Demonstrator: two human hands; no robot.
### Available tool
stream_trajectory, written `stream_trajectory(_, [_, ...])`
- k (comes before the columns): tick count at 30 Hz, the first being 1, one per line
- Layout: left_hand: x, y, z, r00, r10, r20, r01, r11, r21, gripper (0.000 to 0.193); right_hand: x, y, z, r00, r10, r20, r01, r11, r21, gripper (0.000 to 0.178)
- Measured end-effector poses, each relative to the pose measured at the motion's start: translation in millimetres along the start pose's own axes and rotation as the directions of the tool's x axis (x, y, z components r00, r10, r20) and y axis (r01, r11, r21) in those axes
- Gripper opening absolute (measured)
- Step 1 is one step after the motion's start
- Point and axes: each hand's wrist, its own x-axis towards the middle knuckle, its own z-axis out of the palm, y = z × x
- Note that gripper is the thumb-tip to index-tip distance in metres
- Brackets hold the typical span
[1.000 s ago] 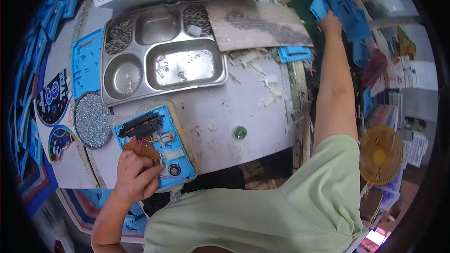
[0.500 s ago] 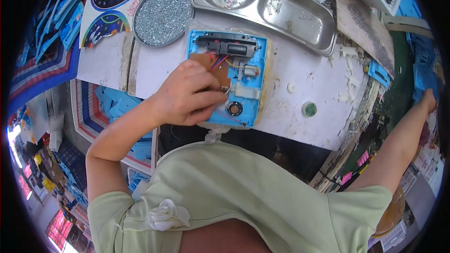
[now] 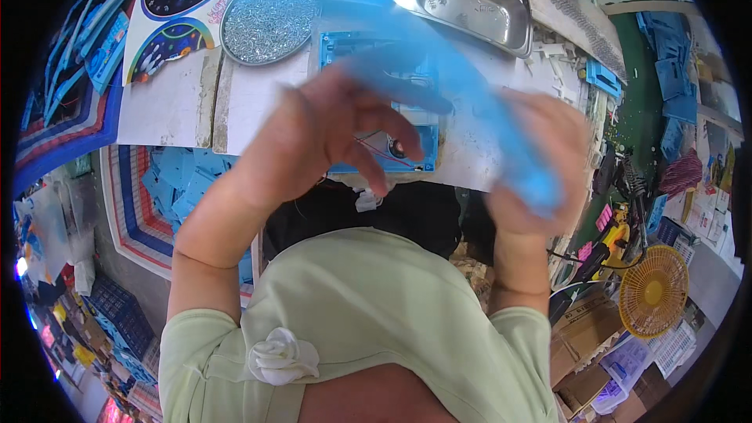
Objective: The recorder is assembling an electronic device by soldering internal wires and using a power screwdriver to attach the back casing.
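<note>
A blue plastic panel [image 3: 470, 90], smeared by motion, is gripped near its lower end by my right hand [image 3: 560, 145]. It slants up and left over the table. My left hand [image 3: 313, 137] is open, its fingers spread, beside the panel's left part; whether it touches the panel I cannot tell. Beneath both lies a blue plastic housing [image 3: 337, 47], mostly covered. Between my left fingers and the housing's right edge, a small round speaker [image 3: 394, 147] and thin wires show. The housing's other inner parts are hidden by the panel and hand.
A round tray of small screws [image 3: 270, 23] and a metal compartment tray [image 3: 513, 35] stand at the back. Printed sheets [image 3: 176, 51] lie at left. A striped bag of blue parts [image 3: 184, 180] sits below left. More blue panels [image 3: 675, 90] are at far right, above a yellow fan [image 3: 654, 291].
My right hand has come from the far right to above the table, bringing a blue panel. My left hand has lifted off the housing, and its fingers have spread.
</note>
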Motion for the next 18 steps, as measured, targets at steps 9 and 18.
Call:
stream_trajectory(9, [-36.2,13.4,-14.4,0.844,0.325,-0.427,-0.088,0.869,0.488,0.062,17.4,-9.0,70.9,0.838,-0.405,0.366,0.250,0.881,0.402,0.040])
stream_trajectory(18, [-51.1,27.3,-40.3,0.598,0.595,-0.537,-0.211,0.763,0.611,0.058,-9.0,50.8,68.8,0.722,0.445,0.530,-0.501,0.864,-0.042,0.020])
